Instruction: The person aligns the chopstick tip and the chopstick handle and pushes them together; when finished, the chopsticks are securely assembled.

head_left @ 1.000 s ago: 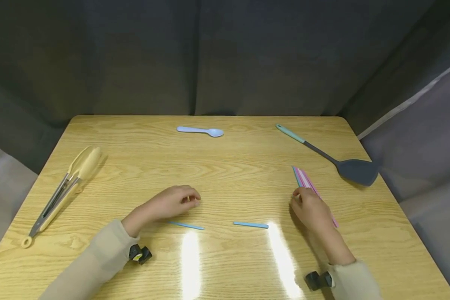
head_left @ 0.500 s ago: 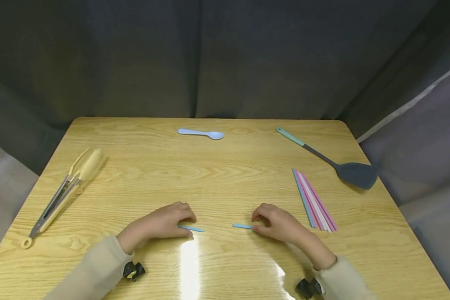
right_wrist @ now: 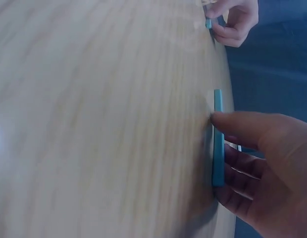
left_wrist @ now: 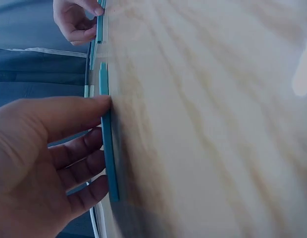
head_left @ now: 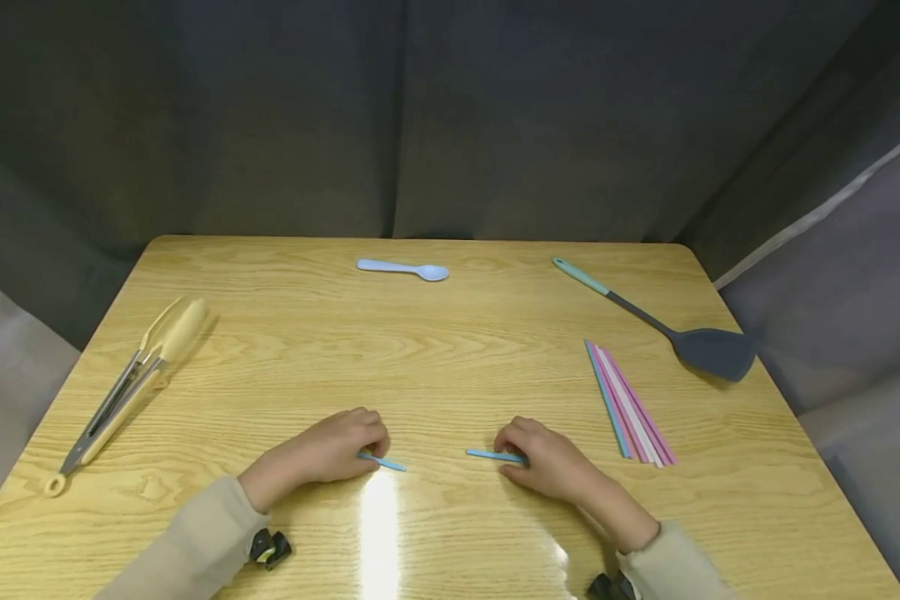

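Note:
Near the front middle of the table, my left hand [head_left: 337, 450] pinches a short, thin blue stick [head_left: 393, 465] between thumb and fingers. The left wrist view shows the thumb on one face of this stick [left_wrist: 109, 153] and the fingertips along the other. A matching blue stick [head_left: 483, 454] is pinched by my right hand [head_left: 551, 462], a short way to the right. In the right wrist view, the thumb lies over that stick [right_wrist: 218, 158] with curled fingers behind it. The sticks' inner ends point at each other with a gap between. Whether either is lifted, I cannot tell.
Several pink, white and blue sticks [head_left: 630, 408] lie fanned right of my right hand. Beyond them is a spatula [head_left: 712, 350] with a green handle. A pale blue spoon [head_left: 401, 268] lies at the back, and cream tongs [head_left: 131, 387] at the left. Dark curtains [head_left: 420, 117] surround the table.
My right hand has come left from the fanned sticks to the right blue stick and pinched it. My left hand has lowered onto the left blue stick and taken hold, tilting it slightly.

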Demonstrator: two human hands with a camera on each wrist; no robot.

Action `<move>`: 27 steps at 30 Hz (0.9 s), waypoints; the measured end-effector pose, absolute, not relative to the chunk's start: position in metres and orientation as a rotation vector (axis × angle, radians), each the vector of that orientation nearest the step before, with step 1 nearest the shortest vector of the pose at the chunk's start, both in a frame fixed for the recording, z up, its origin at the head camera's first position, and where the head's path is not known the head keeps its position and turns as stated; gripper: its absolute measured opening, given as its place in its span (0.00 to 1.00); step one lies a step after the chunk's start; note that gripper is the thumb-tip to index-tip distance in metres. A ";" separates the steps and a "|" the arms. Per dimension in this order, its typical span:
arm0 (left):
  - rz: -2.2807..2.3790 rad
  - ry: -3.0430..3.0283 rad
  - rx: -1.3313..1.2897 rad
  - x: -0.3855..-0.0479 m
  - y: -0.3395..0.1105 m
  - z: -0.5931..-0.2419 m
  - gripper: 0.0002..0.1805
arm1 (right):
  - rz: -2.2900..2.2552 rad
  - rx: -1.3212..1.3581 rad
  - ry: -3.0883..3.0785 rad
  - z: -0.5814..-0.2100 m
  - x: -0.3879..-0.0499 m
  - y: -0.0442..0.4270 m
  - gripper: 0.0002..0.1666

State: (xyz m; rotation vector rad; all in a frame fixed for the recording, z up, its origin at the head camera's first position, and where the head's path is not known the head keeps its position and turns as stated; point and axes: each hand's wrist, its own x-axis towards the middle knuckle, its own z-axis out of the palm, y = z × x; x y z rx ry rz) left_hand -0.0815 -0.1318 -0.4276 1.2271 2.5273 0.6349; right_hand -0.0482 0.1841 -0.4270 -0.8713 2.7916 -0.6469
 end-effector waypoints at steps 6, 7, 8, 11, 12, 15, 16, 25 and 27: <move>0.665 2.506 1.246 -0.082 -0.130 -0.427 0.05 | -0.673 -0.837 2.785 -0.429 -0.046 0.185 0.09; 0.674 2.498 1.227 -0.082 -0.129 -0.426 0.05 | -0.687 -0.821 2.776 -0.428 -0.046 0.186 0.08; 0.689 2.488 1.200 -0.082 -0.130 -0.425 0.05 | -0.703 -0.796 2.768 -0.427 -0.046 0.187 0.08; 0.764 2.448 1.116 -0.085 -0.129 -0.420 0.04 | -0.778 -0.719 2.748 -0.423 -0.049 0.190 0.07; 0.791 2.434 1.090 -0.086 -0.129 -0.418 0.04 | -0.806 -0.700 2.744 -0.422 -0.050 0.191 0.07; 0.861 2.422 1.047 -0.092 -0.126 -0.411 0.02 | -0.893 -0.679 2.740 -0.416 -0.057 0.194 0.06; 0.883 2.427 1.040 -0.094 -0.125 -0.409 0.02 | -0.918 -0.682 2.745 -0.413 -0.059 0.194 0.06; 1.143 2.583 0.972 -0.108 -0.115 -0.383 0.02 | -1.162 -0.636 2.772 -0.385 -0.083 0.192 0.07; 1.232 2.632 0.986 -0.111 -0.112 -0.378 0.02 | -1.207 -0.626 2.780 -0.380 -0.087 0.191 0.06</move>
